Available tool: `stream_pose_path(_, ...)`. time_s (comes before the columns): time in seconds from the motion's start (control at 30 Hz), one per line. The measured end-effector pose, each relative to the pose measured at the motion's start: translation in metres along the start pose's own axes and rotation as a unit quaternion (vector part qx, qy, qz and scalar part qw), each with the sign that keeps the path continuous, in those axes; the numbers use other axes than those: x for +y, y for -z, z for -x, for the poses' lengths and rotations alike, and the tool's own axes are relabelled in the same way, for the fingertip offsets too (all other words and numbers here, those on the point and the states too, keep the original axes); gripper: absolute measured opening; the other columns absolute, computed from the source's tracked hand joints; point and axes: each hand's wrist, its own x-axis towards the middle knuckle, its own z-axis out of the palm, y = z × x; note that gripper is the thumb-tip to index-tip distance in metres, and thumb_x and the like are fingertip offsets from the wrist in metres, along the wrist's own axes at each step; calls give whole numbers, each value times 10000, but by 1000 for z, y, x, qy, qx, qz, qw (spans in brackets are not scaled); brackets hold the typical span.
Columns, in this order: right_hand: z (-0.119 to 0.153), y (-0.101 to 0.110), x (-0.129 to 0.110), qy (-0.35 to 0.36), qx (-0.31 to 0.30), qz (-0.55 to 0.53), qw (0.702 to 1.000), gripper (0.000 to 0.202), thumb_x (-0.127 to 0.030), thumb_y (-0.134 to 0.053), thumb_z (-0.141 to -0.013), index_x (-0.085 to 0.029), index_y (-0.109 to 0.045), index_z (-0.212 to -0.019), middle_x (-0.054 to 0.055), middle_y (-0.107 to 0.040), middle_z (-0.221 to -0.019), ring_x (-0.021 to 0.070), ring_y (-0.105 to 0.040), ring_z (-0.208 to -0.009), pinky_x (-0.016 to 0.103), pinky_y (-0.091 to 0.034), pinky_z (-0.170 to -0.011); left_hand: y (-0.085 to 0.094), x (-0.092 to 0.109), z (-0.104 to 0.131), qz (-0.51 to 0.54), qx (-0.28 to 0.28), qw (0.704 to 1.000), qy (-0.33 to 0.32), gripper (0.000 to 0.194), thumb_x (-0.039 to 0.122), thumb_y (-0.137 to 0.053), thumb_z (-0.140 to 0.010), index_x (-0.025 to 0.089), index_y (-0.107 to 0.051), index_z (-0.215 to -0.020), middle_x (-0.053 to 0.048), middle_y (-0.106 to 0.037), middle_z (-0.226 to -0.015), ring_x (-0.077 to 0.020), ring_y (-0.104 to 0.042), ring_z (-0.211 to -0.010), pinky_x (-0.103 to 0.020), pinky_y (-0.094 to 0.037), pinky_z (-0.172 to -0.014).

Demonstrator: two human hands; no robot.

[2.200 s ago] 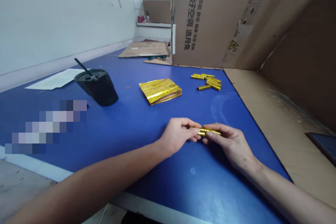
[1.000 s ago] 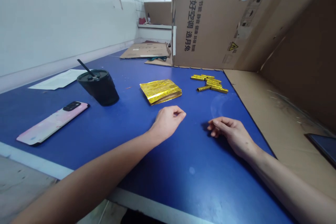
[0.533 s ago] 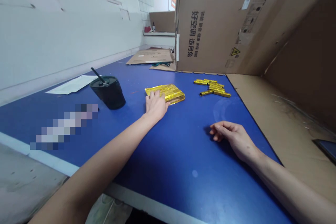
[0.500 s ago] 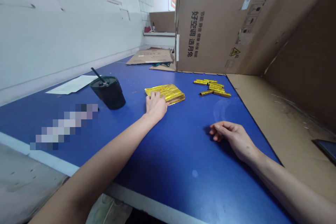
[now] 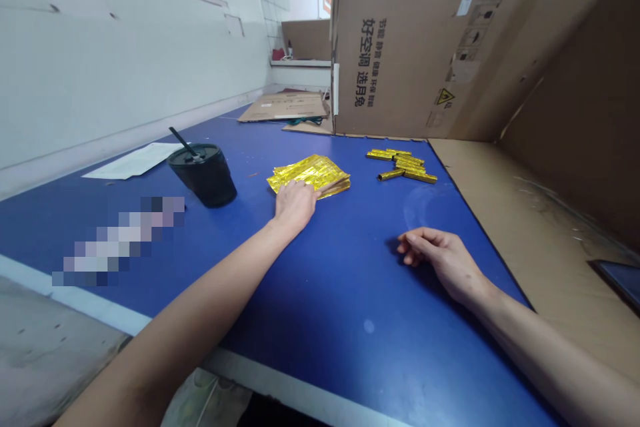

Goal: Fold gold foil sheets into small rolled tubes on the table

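Head view: the left hand (image 5: 296, 205) rests on the near edge of a stack of shiny gold foil sheets (image 5: 323, 169) in the middle of the blue desk (image 5: 330, 307). Its fingers bend down over the foil and its thumb is by the near right part of the edge; whether they pinch a sheet or only press on it cannot be told. Half a second ago the stack lay fairly even under this hand; now its upper part is turned askew, with corners jutting past the layers beneath. A second ago the hand was short of the stack, over bare desk.

The right hand (image 5: 431, 249) is loosely curled and relaxed at the near right, thumb close to the forefinger, in much the same place as a second ago. About two seconds ago, both hands held a small gold tube between them; now one more tube lies at the near right of the pile of slim gold foil tubes (image 5: 409, 163), beyond the right hand. To the left of the stack, well apart, stands a black tapered cup with a dark stick (image 5: 205, 177).
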Motion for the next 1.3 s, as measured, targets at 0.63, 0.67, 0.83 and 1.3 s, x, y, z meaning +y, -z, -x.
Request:
stream_pose_path(0.63,-3,0,4,9,9,-16,1000,252,-394,-651,-660,-144,-631,-687,37,-646,-621,103,-542,-477,234,-389,-480,50,28,25,389,129,905,-119,214,251,-411,-820,142,-589,-865,-56,-631,-863,-163,-572,-827,-297,-417,-782)
stream_pose_path(0.67,-3,0,4,11,18,-32,999,244,-393,-645,-665,-151,-628,-686,29,-640,-602,103,-538,-464,235,-388,-469,58,34,30,477,46,867,-135,184,269,-445,-804,150,-584,-823,-36,-625,-805,-142,-573,-753,-267,-433,-715)
stream_pose_path(0.83,0,1,-1,-29,76,-82,993,171,-349,-657,-641,-184,-625,-674,0,-605,-540,119,-529,-448,248,-403,-447,66,41,40,710,-397,569,-116,286,405,-619,-679,145,-506,-720,3,-558,-658,-85,-524,-540,-191,-404,-512)
stream_pose_path(1.3,4,1,16,273,69,302,911,178,-296,-515,-793,-196,-627,-887,98,-576,-1126,219,-513,-1047,402,-363,-922,35,42,33,142,-99,963,-206,275,226,-445,-811,161,-542,-1060,-95,-517,-1070,-219,-471,-1020,-337,-350,-870)
